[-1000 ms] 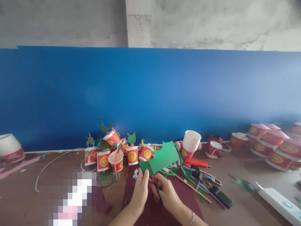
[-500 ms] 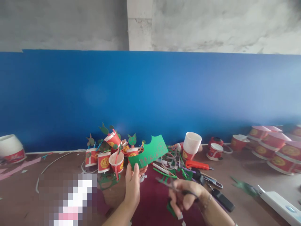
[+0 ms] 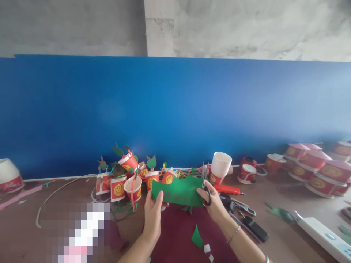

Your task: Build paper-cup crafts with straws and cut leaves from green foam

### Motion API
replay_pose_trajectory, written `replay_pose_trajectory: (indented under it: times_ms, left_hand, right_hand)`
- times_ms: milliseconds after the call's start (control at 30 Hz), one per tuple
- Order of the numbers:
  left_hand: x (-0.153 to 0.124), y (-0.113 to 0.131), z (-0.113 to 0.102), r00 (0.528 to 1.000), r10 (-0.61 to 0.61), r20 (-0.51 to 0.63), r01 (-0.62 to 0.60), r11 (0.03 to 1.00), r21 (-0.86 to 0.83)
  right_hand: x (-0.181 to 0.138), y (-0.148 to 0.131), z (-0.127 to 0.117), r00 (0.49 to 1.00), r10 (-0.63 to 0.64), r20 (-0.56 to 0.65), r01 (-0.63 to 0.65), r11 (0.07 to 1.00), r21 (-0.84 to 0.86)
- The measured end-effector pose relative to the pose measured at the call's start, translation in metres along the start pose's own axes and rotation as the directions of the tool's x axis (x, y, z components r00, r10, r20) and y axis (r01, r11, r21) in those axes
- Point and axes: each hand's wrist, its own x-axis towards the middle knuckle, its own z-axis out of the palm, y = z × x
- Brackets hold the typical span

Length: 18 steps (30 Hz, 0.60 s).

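Observation:
A strip of green paper [image 3: 178,191] with faint drawn outlines and a jagged upper edge is held level in front of me. My left hand [image 3: 154,208] grips its left end, thumb on the near face. At its right end, my right hand [image 3: 212,199] pinches the paper and also holds a pair of scissors [image 3: 205,175]. The blades point upward and stand slightly apart, beside the paper's right edge. Below, a green paper scrap [image 3: 196,237] and small white bits [image 3: 207,248] lie on a dark red sheet [image 3: 175,237].
Decorated red paper cups [image 3: 118,189] crowd the back left. A white cup stack [image 3: 221,164], an orange-red utility knife [image 3: 227,189] and keys with a black fob [image 3: 255,228] lie to the right. Farther right are a white power strip [image 3: 323,233] and pink-topped cups [image 3: 315,159]. A blue panel [image 3: 175,109] stands behind.
My right hand has risen with the scissors and taken hold of the paper's right end. The paper has turned from slanted to level. A green scrap now shows on the red sheet.

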Motion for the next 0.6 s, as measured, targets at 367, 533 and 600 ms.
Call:
replay_pose_trajectory:
  times_ms: [367,533,600]
  left_hand:
    - [-0.013,-0.006,0.009,0.943,-0.117,0.312,0.112,0.993,0.034]
    - [-0.007,-0.014,0.000,0.982,0.012,0.188,-0.059,0.967,0.246]
    - [-0.006,-0.014,-0.003,0.992,0.058,0.108,-0.085,0.960,0.267]
  right_hand:
    - [-0.022,0.017,0.035,0.983,0.031,-0.181,0.019,0.964,0.267]
    - [-0.033,0.028,0.041,0.999,0.037,-0.035,-0.033,0.993,0.116]
    - [-0.036,0.031,0.043,0.999,0.050,-0.008,-0.049,0.995,0.085]
